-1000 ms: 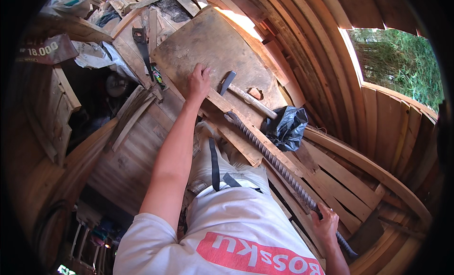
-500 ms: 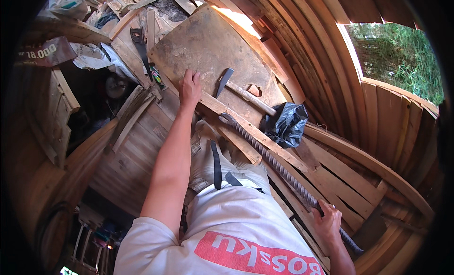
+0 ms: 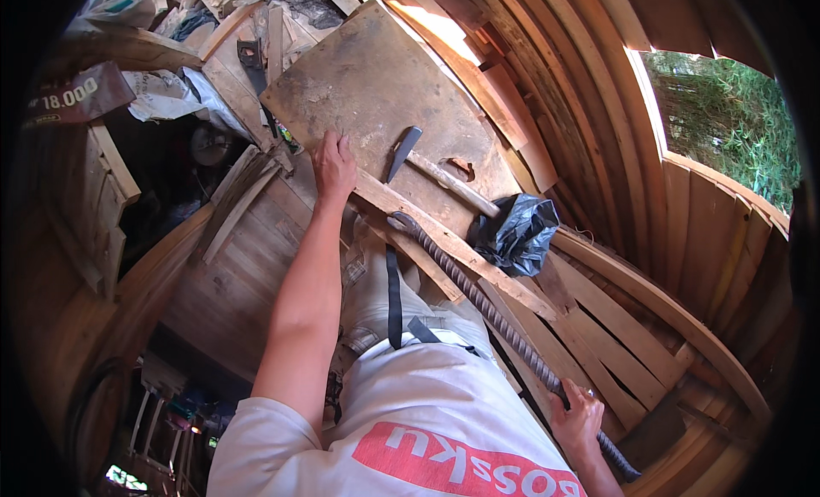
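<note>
My left hand [image 3: 335,164] is closed around the upper end of a long wooden strip [image 3: 453,241], fingertips over the edge of a worn plywood board [image 3: 342,78]. My right hand [image 3: 577,416] grips a thick ribbed steel bar [image 3: 483,305] near its lower end. The bar slants up alongside the wooden strip, and its curved dark tip lies against or just above the strip; contact is unclear. On the board rests a hammer [image 3: 453,183] with a dark head and pale wooden handle. The handle's end meets a crumpled black plastic bag [image 3: 517,232].
Slatted planks [image 3: 606,352] lie at right below a plank wall with a window opening [image 3: 726,121]. A handsaw [image 3: 251,61] and scrap wood [image 3: 273,36] sit at the far left. A dark recess [image 3: 171,172] gapes at left beside wooden panelling [image 3: 248,292].
My right hand and the steel bar have shifted slightly left and toward me. The wooden strip has moved a little with them at its lower end. My left hand keeps its hold.
</note>
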`<state>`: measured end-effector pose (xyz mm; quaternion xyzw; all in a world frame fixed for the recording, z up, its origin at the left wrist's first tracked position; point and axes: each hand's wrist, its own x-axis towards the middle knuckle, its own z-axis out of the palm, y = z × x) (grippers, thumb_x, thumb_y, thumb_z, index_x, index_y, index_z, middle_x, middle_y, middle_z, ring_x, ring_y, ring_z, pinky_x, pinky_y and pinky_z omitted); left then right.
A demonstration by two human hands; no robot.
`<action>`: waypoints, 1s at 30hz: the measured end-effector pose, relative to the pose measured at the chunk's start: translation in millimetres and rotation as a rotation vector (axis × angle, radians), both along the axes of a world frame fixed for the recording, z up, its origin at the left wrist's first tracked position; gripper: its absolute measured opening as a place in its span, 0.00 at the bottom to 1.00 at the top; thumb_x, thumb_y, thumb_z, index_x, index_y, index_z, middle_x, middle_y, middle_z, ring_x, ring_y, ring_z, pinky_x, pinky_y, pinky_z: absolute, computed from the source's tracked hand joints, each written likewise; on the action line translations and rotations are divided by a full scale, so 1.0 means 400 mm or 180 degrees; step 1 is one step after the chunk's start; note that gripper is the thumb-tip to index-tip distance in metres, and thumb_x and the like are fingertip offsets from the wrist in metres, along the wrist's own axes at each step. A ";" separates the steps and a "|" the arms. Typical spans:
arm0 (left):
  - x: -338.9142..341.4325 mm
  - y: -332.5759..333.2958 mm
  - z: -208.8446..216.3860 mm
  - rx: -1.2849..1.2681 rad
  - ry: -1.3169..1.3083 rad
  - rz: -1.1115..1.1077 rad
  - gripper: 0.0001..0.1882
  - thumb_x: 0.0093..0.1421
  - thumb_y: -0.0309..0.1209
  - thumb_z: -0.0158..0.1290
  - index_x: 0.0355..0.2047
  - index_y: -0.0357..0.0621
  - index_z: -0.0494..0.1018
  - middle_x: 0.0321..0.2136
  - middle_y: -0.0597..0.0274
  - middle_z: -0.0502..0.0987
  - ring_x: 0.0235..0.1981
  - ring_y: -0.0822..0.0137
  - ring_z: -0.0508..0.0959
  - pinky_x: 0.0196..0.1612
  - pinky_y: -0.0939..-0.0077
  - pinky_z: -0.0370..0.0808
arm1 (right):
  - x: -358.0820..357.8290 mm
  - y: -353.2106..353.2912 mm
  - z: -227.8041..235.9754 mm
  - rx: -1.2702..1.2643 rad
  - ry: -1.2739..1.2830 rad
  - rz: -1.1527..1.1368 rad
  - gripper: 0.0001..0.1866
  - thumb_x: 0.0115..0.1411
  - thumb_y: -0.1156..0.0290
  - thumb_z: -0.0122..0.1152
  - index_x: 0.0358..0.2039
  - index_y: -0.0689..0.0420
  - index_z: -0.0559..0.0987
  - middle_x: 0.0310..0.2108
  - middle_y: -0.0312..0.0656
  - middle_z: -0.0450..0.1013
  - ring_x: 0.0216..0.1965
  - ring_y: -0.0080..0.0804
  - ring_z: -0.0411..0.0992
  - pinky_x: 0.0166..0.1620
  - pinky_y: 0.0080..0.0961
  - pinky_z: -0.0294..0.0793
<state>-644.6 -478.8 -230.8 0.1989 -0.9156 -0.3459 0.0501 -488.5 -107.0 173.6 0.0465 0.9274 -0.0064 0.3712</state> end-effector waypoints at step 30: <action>-0.008 0.003 0.015 -0.0332 -0.0648 0.0216 0.13 0.64 0.36 0.41 0.32 0.36 0.65 0.32 0.38 0.72 0.37 0.36 0.70 0.40 0.47 0.64 | 0.067 0.137 -0.100 -0.0259 -0.0181 0.0089 0.16 0.49 0.62 0.66 0.37 0.54 0.77 0.18 0.43 0.72 0.18 0.43 0.73 0.21 0.40 0.69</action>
